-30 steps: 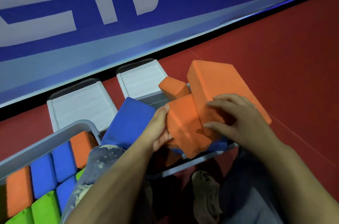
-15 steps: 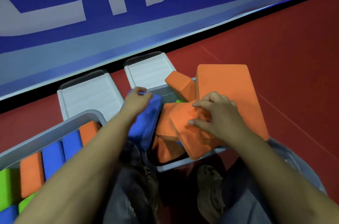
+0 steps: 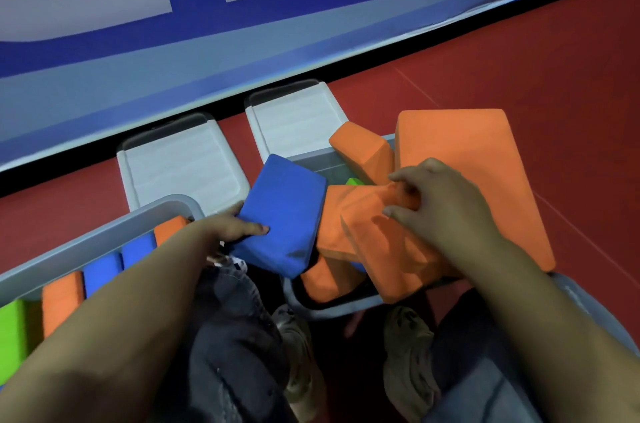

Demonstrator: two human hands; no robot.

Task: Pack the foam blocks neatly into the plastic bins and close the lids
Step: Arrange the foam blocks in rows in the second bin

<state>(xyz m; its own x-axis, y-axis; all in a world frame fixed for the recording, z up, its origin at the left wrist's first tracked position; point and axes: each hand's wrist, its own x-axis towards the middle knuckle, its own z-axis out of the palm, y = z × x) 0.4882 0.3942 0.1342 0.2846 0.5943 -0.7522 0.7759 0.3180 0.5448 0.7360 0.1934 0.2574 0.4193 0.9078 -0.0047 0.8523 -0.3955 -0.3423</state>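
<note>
My left hand (image 3: pixel 232 227) grips the near left edge of a blue foam block (image 3: pixel 284 214), which tilts over the left rim of the right grey bin (image 3: pixel 332 308). My right hand (image 3: pixel 440 211) presses its fingers on an orange foam block (image 3: pixel 367 235) lying askew in a pile in that bin. A large orange slab (image 3: pixel 464 159) leans on the pile's right side and a smaller orange block (image 3: pixel 363 148) sticks up behind. A bit of green block (image 3: pixel 354 181) shows underneath. The left grey bin (image 3: pixel 104 232) holds upright orange, blue and green blocks in rows.
Two white lids (image 3: pixel 183 162) (image 3: pixel 294 121) lie open on the red floor (image 3: pixel 554 76) behind the bins. A blue and white banner wall (image 3: pixel 242 24) runs along the back. My knees and shoes (image 3: pixel 405 353) sit close to the bins' near edges.
My left hand has moved from on top of the blue block to its near left edge and tipped it up. My right hand has shifted slightly on the orange pile.
</note>
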